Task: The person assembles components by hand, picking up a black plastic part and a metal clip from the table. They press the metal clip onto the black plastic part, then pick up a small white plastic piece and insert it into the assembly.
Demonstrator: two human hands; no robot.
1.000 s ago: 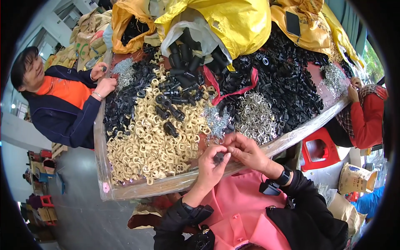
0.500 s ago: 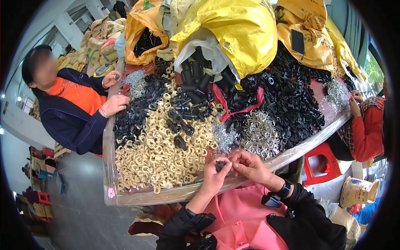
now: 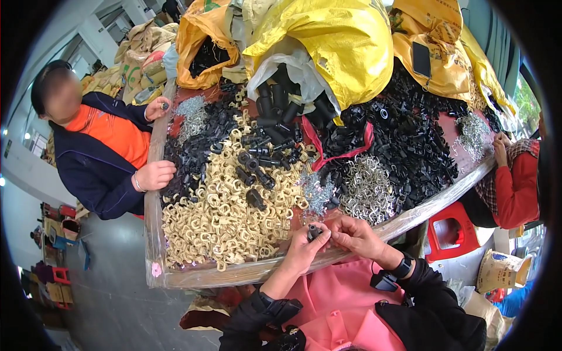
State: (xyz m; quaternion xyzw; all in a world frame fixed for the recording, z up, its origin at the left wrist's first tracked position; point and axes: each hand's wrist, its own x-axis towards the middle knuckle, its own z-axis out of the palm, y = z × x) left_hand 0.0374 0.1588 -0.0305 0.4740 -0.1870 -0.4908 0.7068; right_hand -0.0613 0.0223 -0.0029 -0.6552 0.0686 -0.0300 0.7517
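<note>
While both hands meet at the near edge of the worktop [image 3: 193,279], the left hand [image 3: 304,253] and right hand [image 3: 354,234] pinch one small black part [image 3: 314,231] between their fingertips; each grip is narrow, closed on that part, which sits just above the worktop's plastic-wrapped front rim. Landmark: the beige ring pile [image 3: 234,216], a heap too many to count. The held part is just right of that pile, near its lower corner. Black cylindrical pieces [image 3: 254,175] lie on top of the pile, roughly a dozen loose ones, more behind. Right of the pile: a small heap of silvery bits [image 3: 318,193], then a bigger heap of metal clips [image 3: 367,190], then a large mound of black parts [image 3: 410,140]. Both metal heaps sit directly beyond the hands. A red strap [image 3: 339,153] loops behind the pile. Farther back: three yellow sacks, the middle one [image 3: 345,41] biggest, one orange-yellow at the left [image 3: 196,35], one at the right [image 3: 439,58] with a dark phone-like slab [image 3: 421,58] on it. Left of the pile, a second person in an orange and navy jacket [image 3: 99,152] has two hands at the worktop's side, one [image 3: 155,174] on the edge, one [image 3: 157,108] holding something small. Far right, a third person in a red sleeve [image 3: 515,187] has a hand [image 3: 500,146] at another clip heap [image 3: 471,128]. One red stool [image 3: 448,231] stands below the worktop's right end. The wearer has a black watch [image 3: 403,266] on the right wrist.
</note>
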